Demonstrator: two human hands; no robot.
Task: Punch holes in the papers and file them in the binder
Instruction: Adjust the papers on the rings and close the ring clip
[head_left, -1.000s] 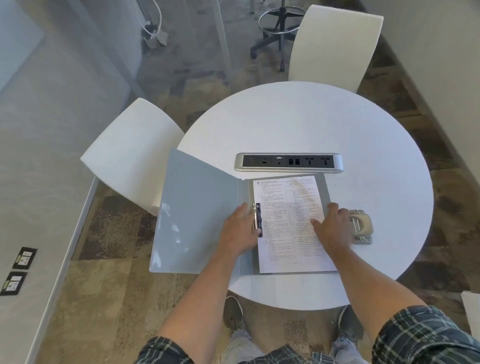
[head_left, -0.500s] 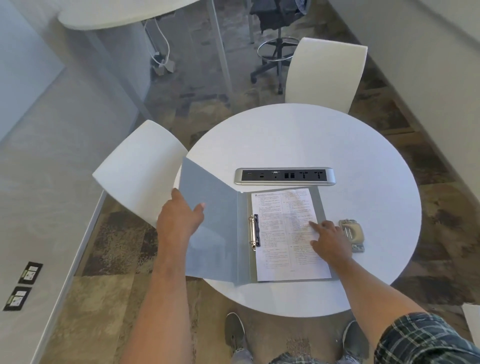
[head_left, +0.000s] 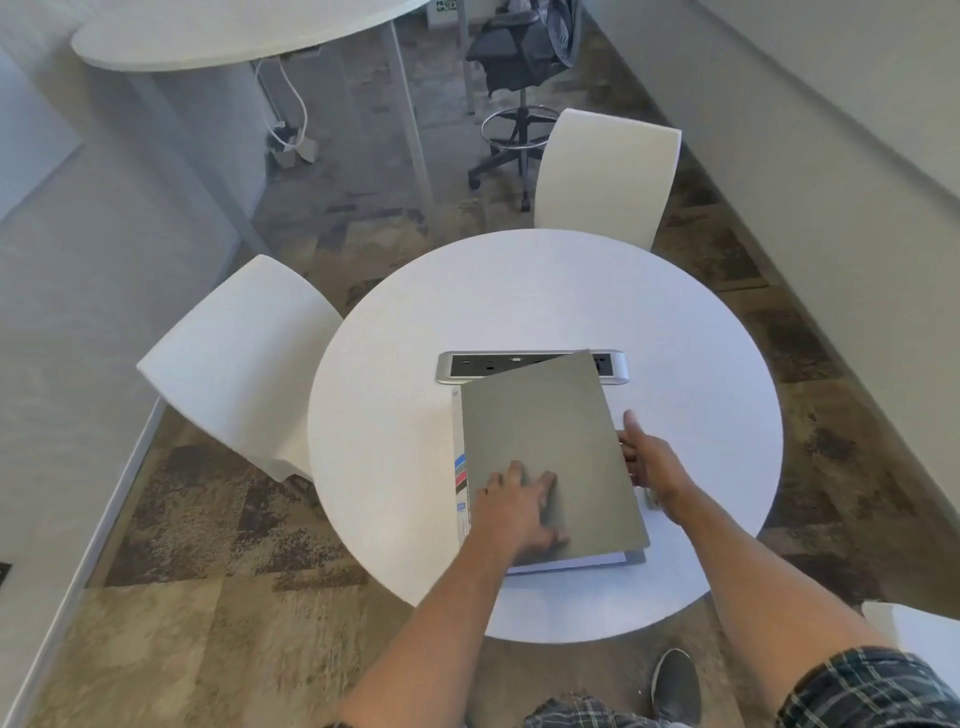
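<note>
We see a binder (head_left: 550, 441) with a matt grey cover, smooth like plastic, and white paper (head_left: 571, 562) edges showing beneath it. The round table (head_left: 395, 415) has a smooth, matt white top. Its socket strip (head_left: 524, 365) is framed in brushed silvery metal. The chairs (head_left: 234, 364) look like smooth white plastic; the floor (head_left: 218, 530) is rough mottled carpet.

- Bright, even, soft daylight-like light; the white counter (head_left: 545, 291) is nearly washed out.
- Shadows are faint and short.
- Slight softness overall.
- Wide-angle bending curves the walls and floor toward the edges.
</note>
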